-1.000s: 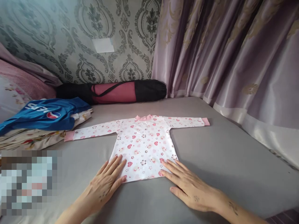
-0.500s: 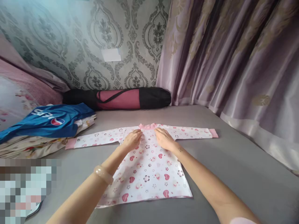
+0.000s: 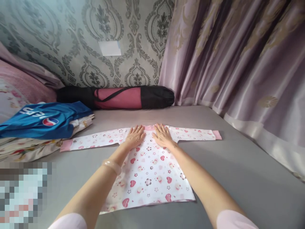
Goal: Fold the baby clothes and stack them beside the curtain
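A white long-sleeved child's shirt (image 3: 150, 171) with red hearts, flowers and pink trim lies spread flat, both sleeves stretched out sideways. My left hand (image 3: 135, 136) rests flat on its upper left chest, fingers spread toward the shoulder. On the other side of the pink collar, my right hand (image 3: 163, 135) also lies flat, fingertips at the neckline and shoulder. Neither hand grips the cloth. A pale bangle (image 3: 111, 166) circles my left wrist. The shirt's left cuff touches the edge of the folded cloth pile.
Grey sheet (image 3: 238, 165) covers the surface beneath. A blue shirt (image 3: 47, 119) lies on folded patterned cloth (image 3: 30, 149) at the left. Against the wall is a black and pink long bag (image 3: 119, 98). Purple curtains (image 3: 226, 57) hang at the right. The lower left corner is pixelated.
My hands have gone from bent, gathered fingers on the upper chest to flat, spread palms, and moved slightly up toward the collar. The view has shifted a little.
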